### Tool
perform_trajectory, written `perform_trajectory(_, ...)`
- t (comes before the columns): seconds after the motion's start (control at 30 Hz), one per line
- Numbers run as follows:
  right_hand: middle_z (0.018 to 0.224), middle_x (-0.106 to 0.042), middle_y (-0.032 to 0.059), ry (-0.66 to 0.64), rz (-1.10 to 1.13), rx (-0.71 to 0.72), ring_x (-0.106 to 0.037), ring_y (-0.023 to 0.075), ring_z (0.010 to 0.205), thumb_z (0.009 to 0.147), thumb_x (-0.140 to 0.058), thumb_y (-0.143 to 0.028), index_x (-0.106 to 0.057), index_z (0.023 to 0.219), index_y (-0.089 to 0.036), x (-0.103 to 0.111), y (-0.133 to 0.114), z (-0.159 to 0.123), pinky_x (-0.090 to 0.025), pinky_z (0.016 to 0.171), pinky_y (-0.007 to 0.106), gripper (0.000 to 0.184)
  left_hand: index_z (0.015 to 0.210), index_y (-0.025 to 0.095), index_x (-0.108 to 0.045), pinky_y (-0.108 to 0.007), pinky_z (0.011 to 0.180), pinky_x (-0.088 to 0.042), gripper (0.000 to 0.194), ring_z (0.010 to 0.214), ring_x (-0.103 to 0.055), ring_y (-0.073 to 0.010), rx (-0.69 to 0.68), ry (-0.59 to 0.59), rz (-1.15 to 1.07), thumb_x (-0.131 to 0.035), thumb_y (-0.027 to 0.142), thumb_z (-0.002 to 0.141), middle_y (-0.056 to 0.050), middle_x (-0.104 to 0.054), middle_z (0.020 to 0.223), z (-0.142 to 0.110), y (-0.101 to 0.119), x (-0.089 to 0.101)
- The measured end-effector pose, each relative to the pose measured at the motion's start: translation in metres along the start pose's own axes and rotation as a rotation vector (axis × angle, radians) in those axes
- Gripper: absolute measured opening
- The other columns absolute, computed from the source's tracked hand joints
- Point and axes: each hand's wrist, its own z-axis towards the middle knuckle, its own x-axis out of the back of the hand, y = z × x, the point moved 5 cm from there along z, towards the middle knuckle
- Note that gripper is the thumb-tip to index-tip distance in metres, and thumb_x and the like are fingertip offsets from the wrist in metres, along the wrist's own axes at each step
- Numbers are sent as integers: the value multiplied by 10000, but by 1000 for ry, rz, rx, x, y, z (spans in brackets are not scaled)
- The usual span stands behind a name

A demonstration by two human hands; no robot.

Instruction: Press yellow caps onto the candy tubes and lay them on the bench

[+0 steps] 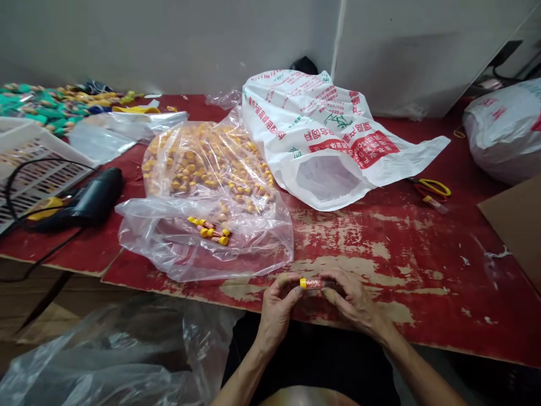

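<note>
A small clear tube (313, 283) with a yellow cap and red-and-white contents or print is held level near the table's front edge. My left hand (279, 301) pinches its capped end between thumb and fingers. At the other end, the thumb and fingers of my right hand (350, 296) close on the tube. Ahead and to the left lies a clear plastic bag (253, 248) full of similar yellow-capped tubes. Several loose tubes (210, 230) rest near the bag's mouth. Beyond my right hand, a white woven sack (291, 113) with red and green print lies with its mouth facing me.
On the worn red table (422, 310) a black heat-gun-like tool (95, 197) with a cord lies beside a white basket (46, 158). Green and yellow items (42, 107) are heaped at back left. Yellow-and-red-handled scissors or pliers (435, 188), a cardboard box (515, 220) and a stuffed sack (502, 129) are right.
</note>
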Motion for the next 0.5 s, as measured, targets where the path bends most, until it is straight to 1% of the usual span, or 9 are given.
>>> perform_trajectory(0.03, 985, -658, 63, 14, 33, -39, -616, 185, 880, 880, -473, -271, -584, 1079, -208, -1, 1, 2, -503, 761, 294, 236, 870, 187, -685, -217, 638, -477, 240, 633, -582, -99, 6, -3, -3, -774, 266, 662, 16, -643, 768, -1, 1, 1)
perform_trajectory(0.1, 825, -651, 42, 29, 86, -105, -601, 172, 722, 866, -498, -338, -580, 1062, -185, -2, 3, 6, -485, 639, 266, 262, 847, 187, -691, -218, 621, -473, 221, 607, -569, -94, 7, -9, 6, -774, 272, 660, 18, -633, 760, -2, 4, 3)
perform_trajectory(0.17, 662, -591, 3, 33, 126, -154, -530, 146, 566, 865, -489, -407, -577, 1072, -160, -3, 4, 8, -429, 528, 241, 334, 827, 180, -700, -220, 623, -469, 204, 623, -562, -99, -23, -11, 43, -770, 278, 663, 9, -616, 776, -4, 8, 5)
perform_trajectory(0.23, 580, -526, -28, 27, 139, -204, -452, 123, 483, 878, -460, -443, -579, 1081, -154, -5, 3, 9, -372, 473, 226, 373, 819, 174, -706, -228, 644, -471, 190, 682, -566, -120, -78, -13, 95, -761, 283, 673, -8, -605, 801, -6, 13, 7)
perform_trajectory(0.3, 621, -543, -25, 18, 134, -231, -466, 123, 507, 884, -456, -437, -554, 1146, -162, -6, -1, 8, -377, 491, 224, 392, 826, 177, -710, -236, 681, -473, 178, 749, -570, -142, -133, -13, 131, -750, 281, 687, -22, -604, 830, -7, 17, 10)
perform_trajectory(0.37, 787, -606, 12, 7, 129, -204, -543, 146, 649, 858, -507, -411, -514, 1205, -178, -5, -8, 7, -429, 584, 237, 418, 828, 185, -707, -236, 698, -471, 166, 772, -567, -145, -156, -9, 124, -747, 272, 692, -20, -599, 839, -7, 19, 12)
perform_trajectory(0.43, 888, -612, 30, -6, 128, -175, -558, 159, 747, 839, -541, -392, -541, 1141, -192, -5, -13, 7, -440, 644, 243, 362, 820, 184, -702, -233, 684, -470, 166, 745, -561, -136, -146, -5, 99, -751, 271, 686, -13, -590, 820, -7, 19, 15)
perform_trajectory(0.47, 868, -606, 24, -12, 131, -173, -546, 155, 732, 840, -541, -400, -566, 1064, -193, -5, -14, 6, -430, 630, 238, 306, 813, 181, -699, -233, 672, -470, 170, 724, -556, -131, -139, -7, 88, -753, 275, 682, -9, -585, 803, -7, 20, 15)
perform_trajectory(0.5, 795, -589, 9, -18, 130, -183, -520, 143, 674, 853, -522, -421, -583, 975, -191, -6, -13, 6, -408, 589, 230, 267, 804, 176, -697, -233, 661, -469, 173, 703, -551, -127, -136, -10, 82, -756, 278, 677, -6, -581, 784, -7, 21, 16)
